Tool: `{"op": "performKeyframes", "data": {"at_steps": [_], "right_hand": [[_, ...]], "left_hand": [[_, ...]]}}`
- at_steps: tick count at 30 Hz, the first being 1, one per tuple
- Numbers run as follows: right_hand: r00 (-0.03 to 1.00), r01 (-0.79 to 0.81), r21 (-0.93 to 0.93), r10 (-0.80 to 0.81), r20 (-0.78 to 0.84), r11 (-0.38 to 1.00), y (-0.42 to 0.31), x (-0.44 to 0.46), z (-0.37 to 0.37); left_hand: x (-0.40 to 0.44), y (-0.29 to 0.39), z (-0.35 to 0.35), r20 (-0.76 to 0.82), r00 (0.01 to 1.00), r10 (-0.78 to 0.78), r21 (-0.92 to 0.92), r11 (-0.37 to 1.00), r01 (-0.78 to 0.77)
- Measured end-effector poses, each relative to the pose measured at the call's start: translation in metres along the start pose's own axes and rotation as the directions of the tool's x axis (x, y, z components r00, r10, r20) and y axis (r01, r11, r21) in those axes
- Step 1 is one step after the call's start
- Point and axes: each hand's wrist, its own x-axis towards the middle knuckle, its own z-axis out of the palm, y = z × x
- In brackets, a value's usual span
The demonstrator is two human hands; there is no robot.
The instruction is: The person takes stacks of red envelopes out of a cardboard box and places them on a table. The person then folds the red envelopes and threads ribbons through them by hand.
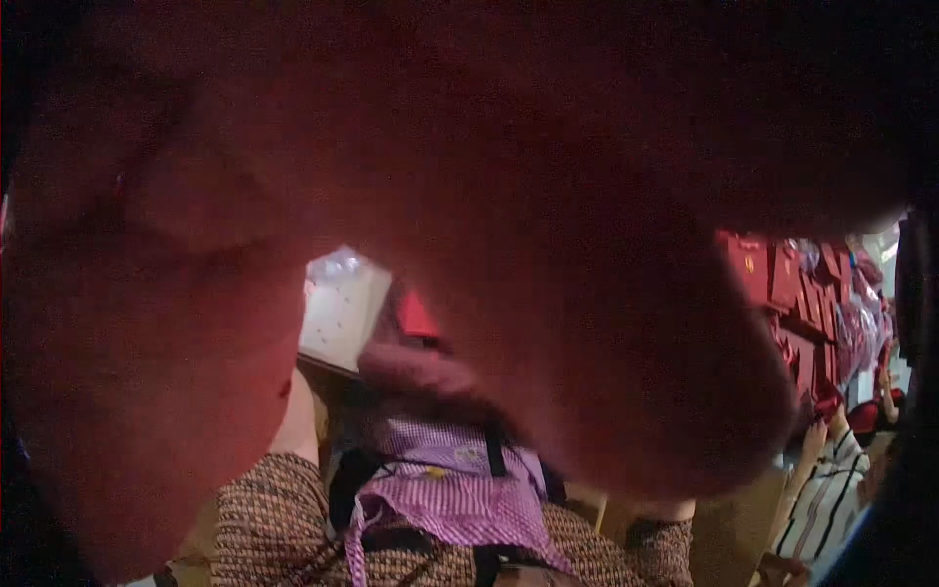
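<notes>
Large dark red, blurred shapes (548, 176) lie very close to the lens and cover most of the view. They look like a hand or hands, but I cannot make out which hand or any clear fingers. One lobe hangs down at the left, another at the right. Through the gap between them a pink checked cloth (469, 499) shows over my lap, above patterned brown clothing (269, 509). A bright red piece (417, 313) sits beside a blurred dull-pink shape. Nothing held can be made out.
Past the gap is a pale surface (342, 308) with small dark marks. At the right are red bags or boxes (782, 279) and clear plastic wrapping (859, 333). Another person in a striped garment (825, 509) reaches toward the red items at the lower right.
</notes>
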Motion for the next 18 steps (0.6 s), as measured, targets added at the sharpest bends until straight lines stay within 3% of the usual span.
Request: {"op": "performKeyframes", "data": {"at_steps": [2,3,5,6,7,8,9,10,11,12,13,14,16,17,18], "right_hand": [[0.998,-0.068,0.065,0.067,0.021,0.996,-0.004,0.012,0.010],[0.996,0.091,0.131,-0.087,-0.034,0.987,0.001,0.023,0.021],[0.991,0.123,0.254,-0.104,-0.088,0.959,-0.003,0.035,0.036],[0.981,0.187,0.117,-0.180,-0.064,0.975,0.001,0.048,0.041],[0.987,0.159,0.153,-0.156,-0.036,0.975,0.004,0.053,0.048],[0.990,-0.140,0.637,0.097,0.103,0.758,0.009,0.057,0.060],[0.982,-0.191,0.644,0.144,0.126,0.741,0.003,0.066,0.069],[0.989,-0.150,0.737,0.095,0.116,0.659,0.018,0.073,0.082],[0.982,-0.182,0.766,0.151,0.111,0.617,0.015,0.078,0.086],[0.970,-0.218,0.793,0.213,0.114,0.569,0.009,0.082,0.093],[0.963,-0.221,0.790,0.255,0.085,0.571,0.007,0.086,0.099],[0.954,-0.225,0.785,0.295,0.057,0.577,0.008,0.092,0.106],[0.965,-0.183,0.788,0.261,0.029,0.588,0.029,0.108,0.132],[0.972,-0.152,0.820,0.235,0.022,0.552,0.014,0.113,0.139],[0.945,-0.235,0.814,0.322,0.063,0.531,-0.003,0.108,0.141]], "left_hand": [[0.006,-0.007,-0.005,-0.136,0.982,0.133,0.235,0.967,-0.099],[0.003,-0.009,-0.008,-0.175,0.968,0.178,0.350,0.931,-0.108],[-0.017,-0.010,-0.011,-0.187,0.957,0.223,0.557,0.826,-0.084],[-0.034,-0.008,-0.014,-0.168,0.960,0.225,0.652,0.756,-0.063],[-0.050,-0.004,-0.017,-0.125,0.967,0.222,0.731,0.680,-0.062],[-0.062,-0.006,-0.016,-0.087,0.979,0.185,0.729,0.682,-0.064],[-0.068,-0.021,-0.012,-0.043,0.991,-0.128,0.242,0.961,0.134],[-0.078,-0.039,-0.005,0.173,0.923,-0.345,-0.291,0.877,0.382],[-0.094,-0.055,0.004,0.486,0.781,-0.392,-0.633,0.458,0.624],[-0.122,-0.077,0.015,0.472,0.665,-0.579,-0.340,0.576,0.743],[-0.152,-0.092,0.020,0.457,0.588,-0.668,-0.123,0.607,0.785],[-0.185,-0.120,0.027,0.504,0.531,-0.681,0.144,0.673,0.726],[-0.215,-0.132,0.040,0.547,0.240,-0.802,0.131,0.366,0.921],[-0.225,-0.130,0.044,0.538,0.256,-0.803,0.124,0.376,0.918],[-0.232,-0.128,0.047,0.528,0.272,-0.805,0.118,0.387,0.915]]}}
